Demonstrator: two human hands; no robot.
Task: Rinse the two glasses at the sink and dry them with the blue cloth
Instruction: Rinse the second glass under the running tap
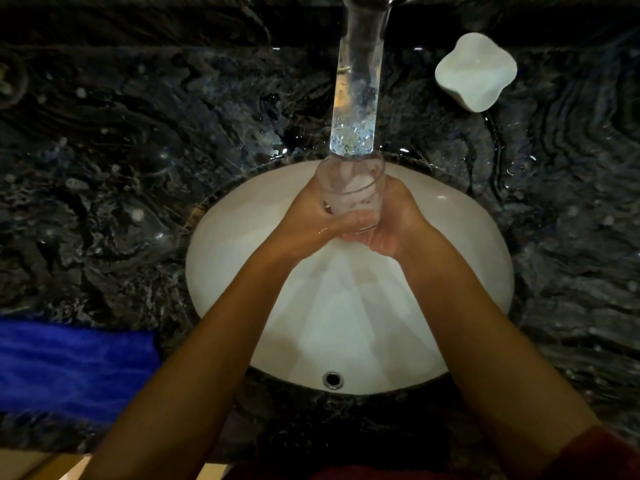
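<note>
Over the white sink basin [450, 278] a clear glass [351, 192] stands upright under a wide stream of water [356, 98] that pours from the tap at the top edge. My left hand [308, 223] grips the glass from the left and my right hand [394, 226] grips it from the right, fingers wrapped round its lower part. Water swirls inside the glass. The blue cloth [69, 362] lies flat on the counter at the lower left. A second glass is not in view.
A dark marbled stone counter [138, 168] surrounds the basin and is wet near the tap. A white rounded soap dish [476, 71] sits at the back right. The overflow hole [333, 379] is at the basin's near wall.
</note>
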